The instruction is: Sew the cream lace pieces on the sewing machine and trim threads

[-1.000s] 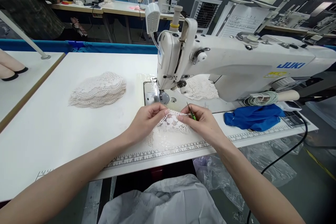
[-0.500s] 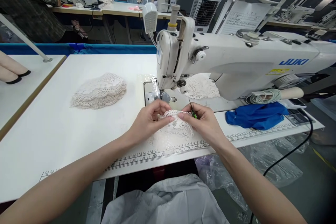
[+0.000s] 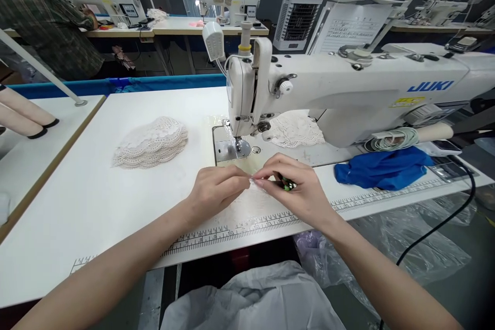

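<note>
My left hand is closed in a pinch in front of the sewing machine's needle plate. Its fingertips meet those of my right hand over a tiny pale bit that I cannot make out. Tucked in my right palm are dark thread snips with green on them. A stack of white scalloped lace pieces lies on the table to the left. More white lace rests behind the needle, partly hidden by the machine head.
The white sewing machine spans the right side. Blue cloth and a cone wound with pale green cord lie under its arm. A printed ruler runs along the table's front edge. Another person sits at the back left.
The white lace piece held between both hands is out of sight. My fingertips have come together in a pinch. The view has shifted slightly; the snips remain in my right hand.
</note>
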The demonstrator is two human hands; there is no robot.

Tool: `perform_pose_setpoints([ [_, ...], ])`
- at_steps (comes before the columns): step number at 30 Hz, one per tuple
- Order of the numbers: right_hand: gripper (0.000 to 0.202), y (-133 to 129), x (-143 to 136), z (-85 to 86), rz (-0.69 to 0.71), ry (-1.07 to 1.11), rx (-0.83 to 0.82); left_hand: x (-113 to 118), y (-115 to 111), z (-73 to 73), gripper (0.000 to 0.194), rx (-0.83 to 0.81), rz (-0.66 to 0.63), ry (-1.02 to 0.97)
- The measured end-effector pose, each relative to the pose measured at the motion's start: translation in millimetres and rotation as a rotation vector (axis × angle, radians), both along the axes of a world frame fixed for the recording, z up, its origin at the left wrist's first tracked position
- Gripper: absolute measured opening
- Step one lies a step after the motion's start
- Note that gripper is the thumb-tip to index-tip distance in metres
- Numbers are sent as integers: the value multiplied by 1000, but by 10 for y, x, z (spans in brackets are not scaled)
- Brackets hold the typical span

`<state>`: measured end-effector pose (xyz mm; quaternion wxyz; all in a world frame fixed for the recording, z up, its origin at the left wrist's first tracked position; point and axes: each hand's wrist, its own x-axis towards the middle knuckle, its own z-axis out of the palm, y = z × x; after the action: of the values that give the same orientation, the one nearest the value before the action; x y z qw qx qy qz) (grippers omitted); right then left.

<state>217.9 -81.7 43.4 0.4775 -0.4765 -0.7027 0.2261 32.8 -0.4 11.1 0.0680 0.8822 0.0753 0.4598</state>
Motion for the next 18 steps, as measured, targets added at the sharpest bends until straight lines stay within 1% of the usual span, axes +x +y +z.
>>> perform_pose_setpoints([
  [6,11,9,15,-54,41,-81,136,25,12,17,12,83,-11,-47],
  [8,12,2,38,-69,32,-168,173,31,11,16,12,88,-5,-46],
  [12,21,-20,74,-76,-6,-433,245,43,-2,18,15,112,0,-31],
  [14,21,-18,71,-59,-2,-474,219,45,-5,13,15,133,2,-26],
  [15,18,-12,65,-47,7,-440,171,44,-5,8,15,140,1,-26],
  [17,12,10,53,-26,4,-293,48,37,1,-4,14,135,-12,-29],
  [18,12,22,49,-19,-20,-214,-5,32,5,-10,14,126,-23,-29],
])
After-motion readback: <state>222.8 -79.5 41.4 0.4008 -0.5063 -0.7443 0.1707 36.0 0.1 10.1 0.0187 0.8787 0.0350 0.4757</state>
